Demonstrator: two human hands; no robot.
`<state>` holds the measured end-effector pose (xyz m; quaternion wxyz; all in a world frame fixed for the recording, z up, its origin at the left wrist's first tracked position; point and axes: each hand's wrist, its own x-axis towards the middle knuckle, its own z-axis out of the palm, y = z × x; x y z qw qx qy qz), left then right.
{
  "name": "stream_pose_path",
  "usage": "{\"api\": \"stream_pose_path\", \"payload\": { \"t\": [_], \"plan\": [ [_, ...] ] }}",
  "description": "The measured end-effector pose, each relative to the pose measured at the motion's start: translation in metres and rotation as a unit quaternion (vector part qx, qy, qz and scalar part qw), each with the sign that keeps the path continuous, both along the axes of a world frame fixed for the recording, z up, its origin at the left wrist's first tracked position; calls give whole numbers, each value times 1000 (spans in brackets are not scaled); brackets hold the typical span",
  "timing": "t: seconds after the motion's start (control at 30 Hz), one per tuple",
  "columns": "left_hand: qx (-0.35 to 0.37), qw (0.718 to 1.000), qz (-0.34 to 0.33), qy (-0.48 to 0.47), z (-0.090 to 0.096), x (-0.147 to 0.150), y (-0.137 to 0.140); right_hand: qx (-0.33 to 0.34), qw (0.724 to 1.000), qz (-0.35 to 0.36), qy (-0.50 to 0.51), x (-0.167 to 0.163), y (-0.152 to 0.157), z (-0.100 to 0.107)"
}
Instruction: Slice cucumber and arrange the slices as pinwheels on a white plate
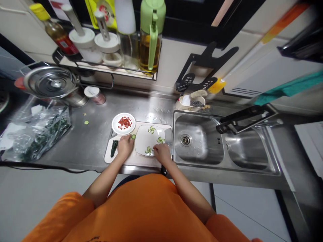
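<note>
On a cutting board (141, 162) lies a white squarish plate (143, 138) with three pinwheels of thin green cucumber slices (151, 129). My left hand (125, 147) is at the plate's left side, its fingers closed on a few cucumber slices (133, 136). Over the plate's lower right corner, my right hand (162, 154) has its fingers pinched together; what they hold is too small to make out. A dark green cucumber piece (114, 148) rests left of my left hand. Beside the plate's right edge lies a knife (169, 138), partly hidden by my right hand.
A round white plate (115, 125) of chopped red bits stands behind my left hand. Right of the board is a double sink (202, 139). Leftward are a lidded pot (54, 82), a small can (95, 95) and a plastic bag of greens (47, 134). Bottles line a shelf (111, 67) above.
</note>
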<state>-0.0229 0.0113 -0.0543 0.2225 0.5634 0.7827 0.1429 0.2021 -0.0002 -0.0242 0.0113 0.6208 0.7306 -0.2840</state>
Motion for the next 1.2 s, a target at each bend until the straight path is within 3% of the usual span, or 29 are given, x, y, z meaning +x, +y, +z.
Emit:
{"api": "stream_pose_path", "payload": {
  "t": [0.3,0.9,1.2],
  "plan": [
    [12,1000,8,-12,-6,5,5,-17,1000,-2,-18,1,-2,5],
    [-16,998,51,-33,6,4,12,-23,1000,6,-11,0,0,4],
    [-6,973,133,-186,15,-7,8,2,1000,3,8,1,2,0]
  ]
}}
